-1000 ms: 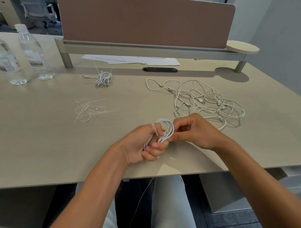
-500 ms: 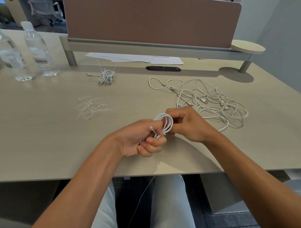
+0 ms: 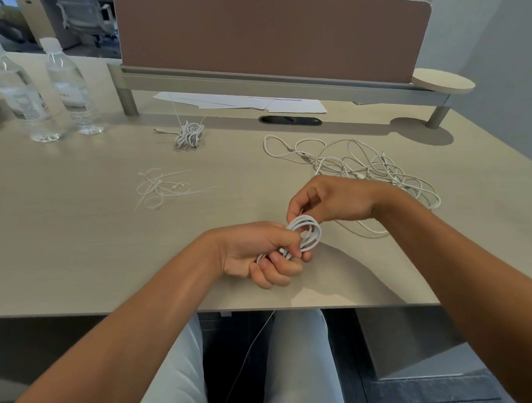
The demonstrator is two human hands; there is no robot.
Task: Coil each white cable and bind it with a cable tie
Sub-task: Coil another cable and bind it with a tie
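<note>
A coiled white cable (image 3: 309, 233) is held above the desk's near edge. My left hand (image 3: 257, 253) grips the coil's lower part, fingers curled round it. Just above the coil, my right hand (image 3: 328, 200) pinches something thin at the coil's top with thumb and forefinger; what it pinches is mostly hidden. A tangle of loose white cables (image 3: 359, 168) lies on the desk behind my right hand. A bundled white cable (image 3: 189, 134) with tie tails sticking up sits further back. Several loose white cable ties (image 3: 161, 188) lie at centre left.
Two clear water bottles (image 3: 45, 88) stand at the back left. Paper sheets (image 3: 241, 102) lie under a raised shelf (image 3: 281, 84) with a brown divider panel. A dark cable slot (image 3: 290, 120) sits behind the cables. A thin wire (image 3: 250, 345) hangs below the desk edge.
My right hand has lifted up and back from the coil's side to its top. The left hand keeps its grip on the coil.
</note>
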